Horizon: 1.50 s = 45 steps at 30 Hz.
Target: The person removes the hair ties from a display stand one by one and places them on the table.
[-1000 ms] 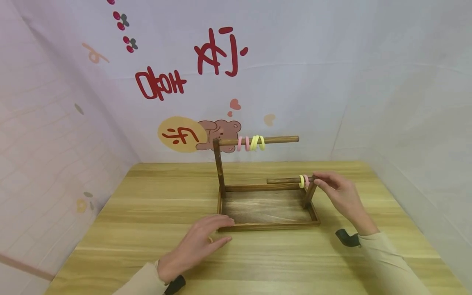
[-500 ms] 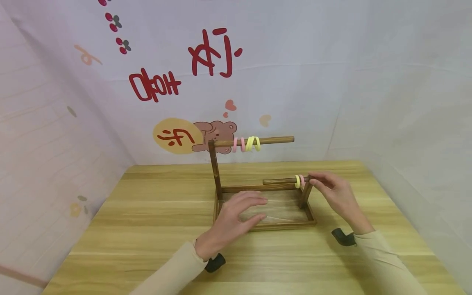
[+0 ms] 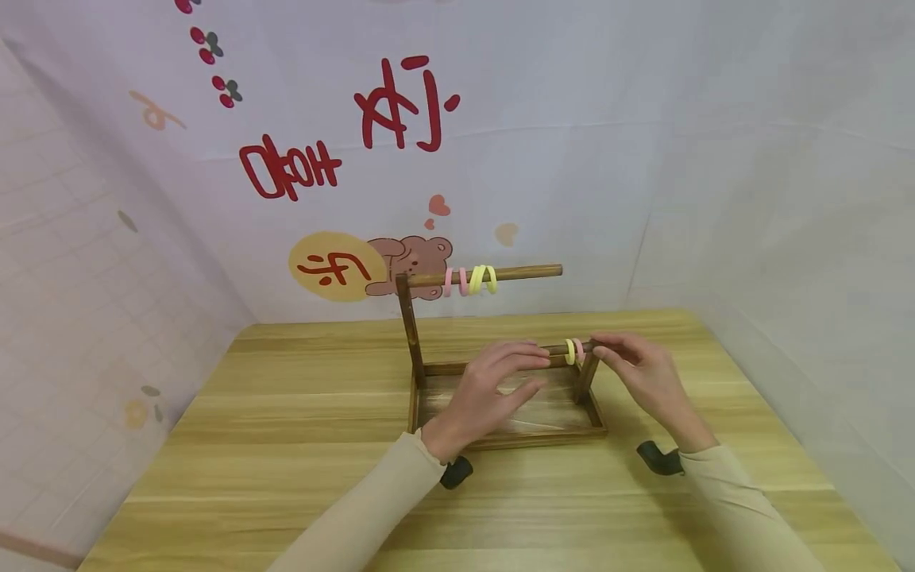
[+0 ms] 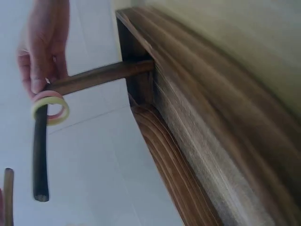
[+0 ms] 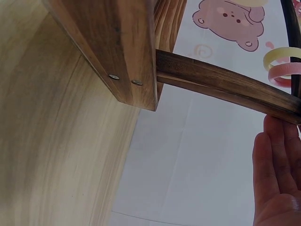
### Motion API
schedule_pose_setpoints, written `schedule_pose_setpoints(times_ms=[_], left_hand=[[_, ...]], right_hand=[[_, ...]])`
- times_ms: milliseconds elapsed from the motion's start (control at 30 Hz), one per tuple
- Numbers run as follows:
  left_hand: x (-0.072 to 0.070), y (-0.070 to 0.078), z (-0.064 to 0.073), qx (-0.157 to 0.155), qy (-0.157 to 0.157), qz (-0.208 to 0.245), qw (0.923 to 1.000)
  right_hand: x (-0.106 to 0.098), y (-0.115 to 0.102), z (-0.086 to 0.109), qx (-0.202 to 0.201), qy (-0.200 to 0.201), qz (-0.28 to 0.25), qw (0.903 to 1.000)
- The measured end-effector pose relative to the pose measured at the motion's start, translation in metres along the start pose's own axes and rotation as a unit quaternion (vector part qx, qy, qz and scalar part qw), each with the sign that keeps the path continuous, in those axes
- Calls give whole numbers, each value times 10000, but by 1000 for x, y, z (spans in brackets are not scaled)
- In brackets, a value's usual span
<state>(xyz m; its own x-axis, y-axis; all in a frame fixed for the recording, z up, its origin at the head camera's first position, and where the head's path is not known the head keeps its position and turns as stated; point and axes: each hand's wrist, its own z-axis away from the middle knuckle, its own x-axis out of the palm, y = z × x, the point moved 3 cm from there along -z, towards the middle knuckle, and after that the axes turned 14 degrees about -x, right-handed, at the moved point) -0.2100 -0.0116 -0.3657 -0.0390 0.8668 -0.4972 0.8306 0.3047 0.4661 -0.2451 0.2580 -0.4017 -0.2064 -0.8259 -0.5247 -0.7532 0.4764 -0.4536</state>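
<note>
A dark wooden rack (image 3: 565, 435) with a tray base carries a tall post and rod at its left and a short post and lower rod (image 4: 41, 160) at its right. A yellow ring (image 3: 569, 352) and a pink ring (image 3: 580, 350) hang on the lower rod beside its post. My right hand (image 3: 646, 385) pinches the corner where this rod meets the short post (image 5: 225, 87). My left hand (image 3: 489, 389) is over the tray, its fingers loosely extended. Its fingertips overlap the lower rod's free end in the head view, while that end shows uncovered in the left wrist view.
Pink rings (image 3: 463, 282) and yellow rings (image 3: 475, 280) hang on the upper rod (image 3: 529, 272). The rack stands on a wood-grain table (image 3: 322, 397). Behind it is a white printed backdrop (image 3: 572, 159). A black wrist-camera piece (image 3: 659, 458) sits by each sleeve.
My left hand has moved from the tray's front left corner rightward and up to the lower rod's free end. My right hand keeps its hold; the rings remain on their rods.
</note>
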Motion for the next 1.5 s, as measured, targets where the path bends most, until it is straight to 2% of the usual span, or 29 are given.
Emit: schedule_pose_setpoints(times_ms=[167, 533, 733, 900, 1200, 1333, 1500], left_hand=[[12, -8, -13, 121, 72, -468, 9988], [32, -22, -29, -136, -83, -1346, 9908], [40, -26, -34, -133, -212, -2007, 9793], [46, -27, -37, 148, -256, -2739, 9613], [57, -31, -38, 478, -161, -3369, 9402], [59, -31, -39, 498, -118, -3487, 9358], [61, -30, -40, 436, -128, -3426, 9384]], right_hand=[[1, -1, 0, 65, -19, -62, 10000], [3, -1, -1, 10, -12, -118, 9999], [2, -1, -1, 35, -40, -38, 10000], [3, -1, -1, 8, -79, -35, 10000], [1, -2, 0, 111, -64, -3, 9999], [0, -3, -1, 3, -56, 117, 9999], [-2, -5, -1, -102, -15, 180, 9998]])
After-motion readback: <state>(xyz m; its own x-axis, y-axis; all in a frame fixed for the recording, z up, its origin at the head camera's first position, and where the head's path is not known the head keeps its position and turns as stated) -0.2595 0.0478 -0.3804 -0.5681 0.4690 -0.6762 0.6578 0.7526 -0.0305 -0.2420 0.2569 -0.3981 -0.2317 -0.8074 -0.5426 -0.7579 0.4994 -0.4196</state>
